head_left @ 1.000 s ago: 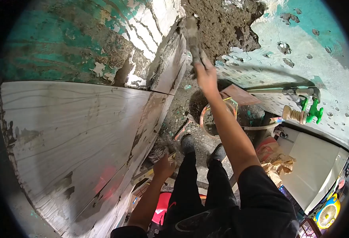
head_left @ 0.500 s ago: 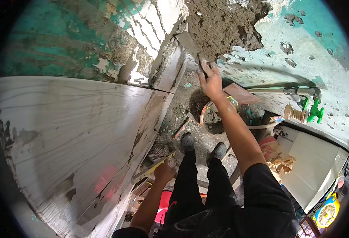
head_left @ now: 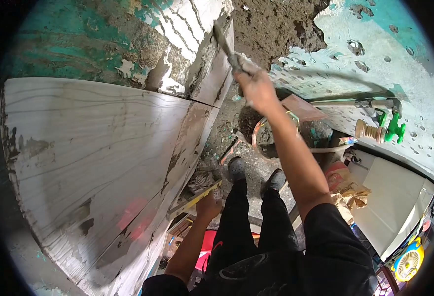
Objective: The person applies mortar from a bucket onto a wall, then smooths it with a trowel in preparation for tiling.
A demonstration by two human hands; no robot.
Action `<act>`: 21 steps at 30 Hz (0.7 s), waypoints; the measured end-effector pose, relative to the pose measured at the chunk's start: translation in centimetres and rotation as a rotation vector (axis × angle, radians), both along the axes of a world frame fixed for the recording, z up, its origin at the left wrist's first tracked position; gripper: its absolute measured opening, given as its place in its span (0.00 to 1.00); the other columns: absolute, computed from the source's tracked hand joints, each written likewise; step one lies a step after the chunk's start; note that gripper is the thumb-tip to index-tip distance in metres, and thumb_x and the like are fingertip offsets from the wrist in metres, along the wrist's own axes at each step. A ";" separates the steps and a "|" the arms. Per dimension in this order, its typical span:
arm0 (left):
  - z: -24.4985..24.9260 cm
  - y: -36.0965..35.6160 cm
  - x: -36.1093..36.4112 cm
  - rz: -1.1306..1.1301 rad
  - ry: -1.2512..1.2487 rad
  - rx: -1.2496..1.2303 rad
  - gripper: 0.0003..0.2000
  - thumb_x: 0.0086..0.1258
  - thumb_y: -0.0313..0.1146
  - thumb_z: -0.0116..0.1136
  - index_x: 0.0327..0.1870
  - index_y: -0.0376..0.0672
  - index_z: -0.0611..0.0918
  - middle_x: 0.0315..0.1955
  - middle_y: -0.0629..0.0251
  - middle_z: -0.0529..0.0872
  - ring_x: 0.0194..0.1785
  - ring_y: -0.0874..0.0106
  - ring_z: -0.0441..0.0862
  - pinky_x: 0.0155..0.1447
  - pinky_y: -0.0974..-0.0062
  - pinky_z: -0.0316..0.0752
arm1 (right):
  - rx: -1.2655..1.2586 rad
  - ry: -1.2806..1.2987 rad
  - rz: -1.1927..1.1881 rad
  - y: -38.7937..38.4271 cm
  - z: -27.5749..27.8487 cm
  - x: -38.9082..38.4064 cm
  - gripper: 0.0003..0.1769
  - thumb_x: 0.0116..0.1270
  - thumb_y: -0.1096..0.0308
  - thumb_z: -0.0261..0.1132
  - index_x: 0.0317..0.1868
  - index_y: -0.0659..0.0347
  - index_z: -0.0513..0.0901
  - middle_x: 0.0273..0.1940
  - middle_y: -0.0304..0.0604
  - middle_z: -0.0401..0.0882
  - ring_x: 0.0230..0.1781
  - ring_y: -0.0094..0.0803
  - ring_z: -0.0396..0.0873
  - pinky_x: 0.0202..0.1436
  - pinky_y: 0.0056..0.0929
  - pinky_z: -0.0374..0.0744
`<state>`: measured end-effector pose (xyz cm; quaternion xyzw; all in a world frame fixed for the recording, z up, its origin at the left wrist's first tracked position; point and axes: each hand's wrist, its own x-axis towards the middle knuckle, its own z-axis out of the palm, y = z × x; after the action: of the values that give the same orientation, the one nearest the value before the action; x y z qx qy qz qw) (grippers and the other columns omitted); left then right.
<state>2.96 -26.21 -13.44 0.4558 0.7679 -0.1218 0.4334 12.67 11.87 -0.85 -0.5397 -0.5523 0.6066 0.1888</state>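
In my right hand (head_left: pixel 257 88), blurred by motion, is a trowel (head_left: pixel 222 39); my fingers are wrapped round its handle. Its blade appears nearly edge-on against the mortar strip (head_left: pixel 206 61) along the top edge of the narrow tile (head_left: pixel 219 74) at the wall corner. Lower down, my left hand (head_left: pixel 208 205) is closed at a yellow spirit level (head_left: pixel 197 197), which slants beside the tiled wall; its fingers are partly hidden. Large white marbled tiles (head_left: pixel 93 133) cover the wall on the left, smeared with grey in places.
A hammer (head_left: pixel 231 149) lies on the rough floor near my shoes (head_left: pixel 236 169). Beyond it are a round orange-rimmed container (head_left: pixel 255 135) and a brown tile piece (head_left: pixel 303 107). A pipe with a green valve (head_left: pixel 395 129) sticks out from the right wall. Paper bags (head_left: pixel 347 192) lie at right.
My right hand has moved up and left with the trowel, and the blade has turned from flat to nearly edge-on. The whole view has shifted slightly; my left hand stays by the level.
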 end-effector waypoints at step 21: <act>0.4 -0.2 0.0 -0.014 0.003 -0.023 0.35 0.55 0.51 0.59 0.61 0.38 0.68 0.38 0.46 0.83 0.43 0.51 0.80 0.47 0.59 0.74 | -0.353 0.856 -0.326 -12.0 -6.2 1.1 0.26 0.62 0.73 0.52 0.63 0.64 0.67 0.38 0.38 0.76 0.29 0.21 0.73 0.31 0.20 0.73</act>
<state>2.98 -26.46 -13.05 0.4560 0.7638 -0.1344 0.4365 13.81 -0.15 -7.01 -0.3451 -0.2221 0.8209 0.3971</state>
